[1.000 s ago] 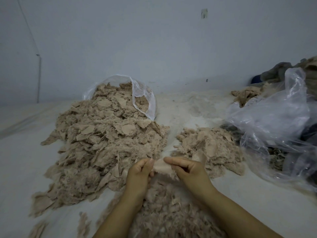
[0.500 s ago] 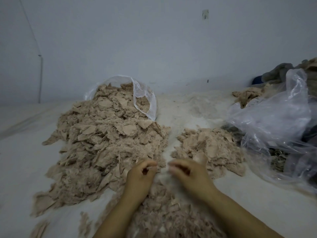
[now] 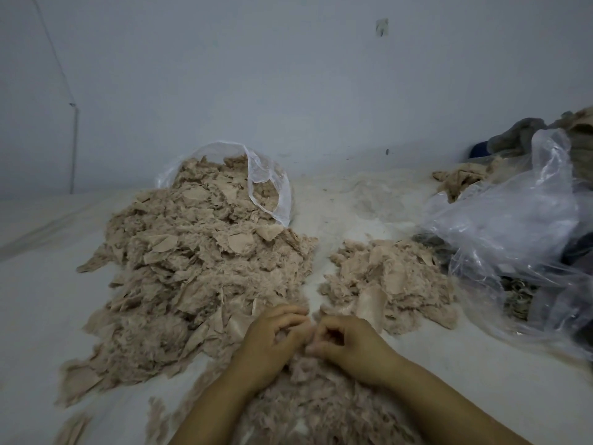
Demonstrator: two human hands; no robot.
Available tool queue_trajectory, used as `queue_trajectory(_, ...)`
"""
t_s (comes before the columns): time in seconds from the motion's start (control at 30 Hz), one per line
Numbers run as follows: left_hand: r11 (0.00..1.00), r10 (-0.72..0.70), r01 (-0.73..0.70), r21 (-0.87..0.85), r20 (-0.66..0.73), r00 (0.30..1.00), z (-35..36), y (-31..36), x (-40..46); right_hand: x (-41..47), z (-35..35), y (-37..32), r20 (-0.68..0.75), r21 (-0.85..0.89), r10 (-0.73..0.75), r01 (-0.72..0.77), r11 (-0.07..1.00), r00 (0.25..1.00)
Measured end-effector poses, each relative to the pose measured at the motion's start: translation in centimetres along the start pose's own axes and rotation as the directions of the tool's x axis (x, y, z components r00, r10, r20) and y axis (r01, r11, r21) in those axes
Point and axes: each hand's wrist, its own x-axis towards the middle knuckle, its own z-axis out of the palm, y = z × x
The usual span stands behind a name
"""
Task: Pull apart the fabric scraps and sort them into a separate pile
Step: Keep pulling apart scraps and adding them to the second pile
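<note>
Beige fabric scraps in three heaps on a pale surface (image 3: 38, 309): a fuzzy near heap (image 3: 324, 409) under the wrists, a big heap (image 3: 199, 268) to the left, a smaller pile (image 3: 388, 277) to the right, with a bare strip between the latter two. Left hand (image 3: 272, 342) and right hand (image 3: 349, 345) side by side at the far edge of the near heap, knuckles nearly touching, fingers of both curled down into the fluff. Hard to tell, through blur, whether either grip is actually clamped on a scrap or just curled over the heap. Both bare forearms angled in from the near edge, crossing over the near heap. Big left heap spilling out of a clear plastic bag (image 3: 269, 187) lying open at its far end, flat smooth pieces mixed with frayed ones. One long smooth strip (image 3: 372, 303) lying at the near edge of the right pile, just beyond the right hand. A few loose shreds (image 3: 73, 428) at the near left. Farther right, a large crumpled clear plastic bag (image 3: 513, 239) with dark contents dimly visible inside; behind it more tan cloth (image 3: 462, 181) and a grey bundle (image 3: 519, 136) against a plain bluish-white wall (image 3: 288, 75). A thin cable (image 3: 74, 139) running down the wall at far left.
</note>
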Motion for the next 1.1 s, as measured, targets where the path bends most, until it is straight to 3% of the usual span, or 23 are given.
queue_trajectory(0.1,0.998,-0.023,0.030,-0.063,0.120,0.993,0.1,0.7,-0.3,0.4,0.0,0.1,-0.209,0.239,0.070,-0.018,0.971,0.975)
queue_trajectory(0.17,0.994,-0.052,0.061,-0.088,0.105,0.993,0.3,0.6,-0.3,0.5,-0.1,0.0,-0.257,0.358,0.106,-0.007,0.934,0.961)
queue_trajectory(0.27,0.972,-0.089,0.104,-0.211,0.081,0.993,0.3,0.6,-0.2,0.6,0.0,-0.2,-0.254,0.424,0.117,0.002,0.906,0.960)
queue_trajectory(0.4,0.807,-0.157,0.197,-0.556,0.119,0.980,0.2,0.7,-0.2,0.4,0.6,-0.2,-0.132,0.524,0.119,-0.032,0.851,0.984)
queue_trajectory(0.53,0.892,-0.174,0.179,-0.416,0.052,0.983,0.1,0.6,0.0,0.2,0.6,-0.4,-0.138,0.523,0.146,-0.053,0.850,0.980)
queue_trajectory(0.77,0.892,-0.283,0.209,-0.402,-0.133,0.950,0.8,0.5,0.4,0.0,0.3,-1.2,-0.124,0.430,0.092,-0.030,0.902,0.988)
queue_trajectory(0.93,0.951,-0.242,0.186,-0.247,-0.217,0.946,0.8,-0.1,0.7,-0.2,0.0,-2.1,-0.139,0.462,0.081,-0.007,0.887,0.987)
queue_trajectory(1.1,0.986,-0.152,0.167,0.027,-0.289,0.945,0.8,-0.4,0.8,-0.3,0.1,-2.1,-0.098,0.488,0.056,-0.001,0.873,0.994)
